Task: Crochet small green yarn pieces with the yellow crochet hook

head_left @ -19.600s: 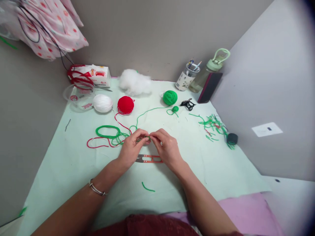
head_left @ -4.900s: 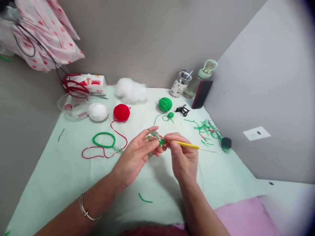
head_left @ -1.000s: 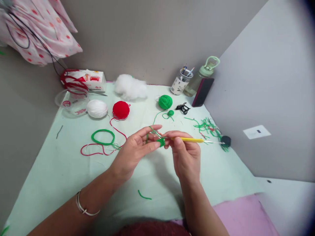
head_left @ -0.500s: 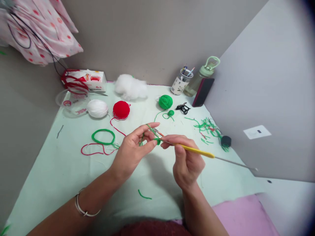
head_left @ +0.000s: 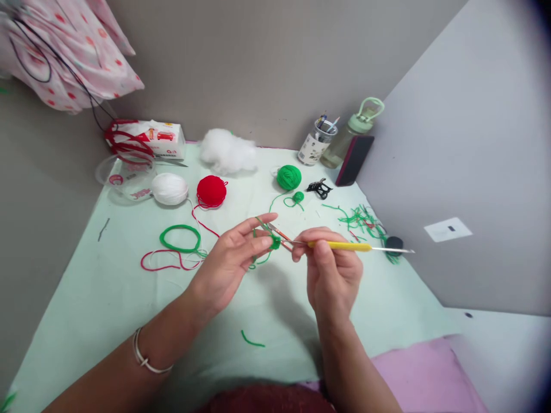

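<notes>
My left hand (head_left: 228, 258) pinches a small piece of green crochet (head_left: 275, 242) between thumb and fingers, and green yarn runs over its raised index finger. My right hand (head_left: 331, 269) grips a yellow-handled crochet hook (head_left: 344, 246) with a metal shaft at each end. The hook's left tip meets the green piece; whether it is inside a stitch is too small to tell. Behind the fingertips lies a slim orange-and-metal tool (head_left: 280, 233), partly hidden, perhaps scissors. A green yarn ball (head_left: 288, 178) sits farther back, with a strand trailing from it.
White yarn (head_left: 170, 189), red yarn (head_left: 211, 191) and a green yarn loop (head_left: 181, 226) lie left. White stuffing (head_left: 228, 152) is at the back. A pen cup (head_left: 316, 146), bottle (head_left: 359, 123), phone (head_left: 355, 161), black claw clip (head_left: 319, 188) and yarn scraps (head_left: 364, 221) are right.
My right hand has shifted slightly right, and the hook's far end has swung up, so the hook is nearly level. The green piece has risen slightly in my left fingers.
</notes>
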Demonstrator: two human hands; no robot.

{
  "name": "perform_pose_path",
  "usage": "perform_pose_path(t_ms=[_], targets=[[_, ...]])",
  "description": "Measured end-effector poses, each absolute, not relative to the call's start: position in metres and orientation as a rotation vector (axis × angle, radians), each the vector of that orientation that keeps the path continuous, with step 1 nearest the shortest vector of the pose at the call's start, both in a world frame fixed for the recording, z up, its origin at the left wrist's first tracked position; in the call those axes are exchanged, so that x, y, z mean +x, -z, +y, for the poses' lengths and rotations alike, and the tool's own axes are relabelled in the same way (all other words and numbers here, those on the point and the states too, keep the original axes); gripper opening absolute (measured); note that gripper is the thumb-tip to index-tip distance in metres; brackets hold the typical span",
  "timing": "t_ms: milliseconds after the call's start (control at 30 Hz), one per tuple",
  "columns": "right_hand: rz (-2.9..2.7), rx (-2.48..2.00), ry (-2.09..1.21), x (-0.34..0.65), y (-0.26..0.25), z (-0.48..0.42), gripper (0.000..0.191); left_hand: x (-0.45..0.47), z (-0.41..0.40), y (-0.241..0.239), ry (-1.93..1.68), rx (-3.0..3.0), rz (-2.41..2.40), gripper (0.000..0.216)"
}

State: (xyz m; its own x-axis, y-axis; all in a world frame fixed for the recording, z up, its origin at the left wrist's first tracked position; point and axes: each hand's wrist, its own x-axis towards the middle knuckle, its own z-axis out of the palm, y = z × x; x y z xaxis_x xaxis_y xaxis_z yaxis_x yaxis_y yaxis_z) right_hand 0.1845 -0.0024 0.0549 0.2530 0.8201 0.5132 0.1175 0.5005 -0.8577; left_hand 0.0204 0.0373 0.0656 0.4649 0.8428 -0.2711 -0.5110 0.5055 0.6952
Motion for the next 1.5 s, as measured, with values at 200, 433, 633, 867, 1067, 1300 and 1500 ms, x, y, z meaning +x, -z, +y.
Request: perform_pose_path(t_ms=[200, 433, 633, 867, 1067, 1300, 1500], targets=[[-1.43, -1.025, -0.41, 0.176, -0.05, -0.004, 0.024, 0.026, 0.03, -0.062, -0.95, 0.726, 0.72, 0.045], [-1.468, -1.084, -0.255, 0.184, -0.049, -0.006, 0.024, 0.025, 0.035, -0.059, -0.826, 0.486, 0.607, 0.033], [-1.181, -0.947, -0.811, 0.186, -0.052, 0.0, 0.015, 0.021, 0.036, -0.06, -0.925, 0.754, 0.738, 0.032], [-1.061, -0.93, -0.948, 0.185, -0.05, 0.0, 0.015, 0.022, 0.033, -0.063, -0.936, 0.754, 0.75, 0.038], [-0.98, -0.871, -1.008, 0.188, -0.056, 0.002, 0.021, 0.019, 0.036, -0.069, -0.879, 0.74, 0.74, 0.032], [-1.225, -0.964, -0.637, 0.185, -0.055, -0.007, 0.02, 0.019, 0.035, -0.069, -0.869, 0.708, 0.698, 0.033], [-1.517, -0.947, -0.383, 0.186, -0.054, -0.007, 0.026, 0.02, 0.034, -0.064, -0.954, 0.815, 0.755, 0.032]])
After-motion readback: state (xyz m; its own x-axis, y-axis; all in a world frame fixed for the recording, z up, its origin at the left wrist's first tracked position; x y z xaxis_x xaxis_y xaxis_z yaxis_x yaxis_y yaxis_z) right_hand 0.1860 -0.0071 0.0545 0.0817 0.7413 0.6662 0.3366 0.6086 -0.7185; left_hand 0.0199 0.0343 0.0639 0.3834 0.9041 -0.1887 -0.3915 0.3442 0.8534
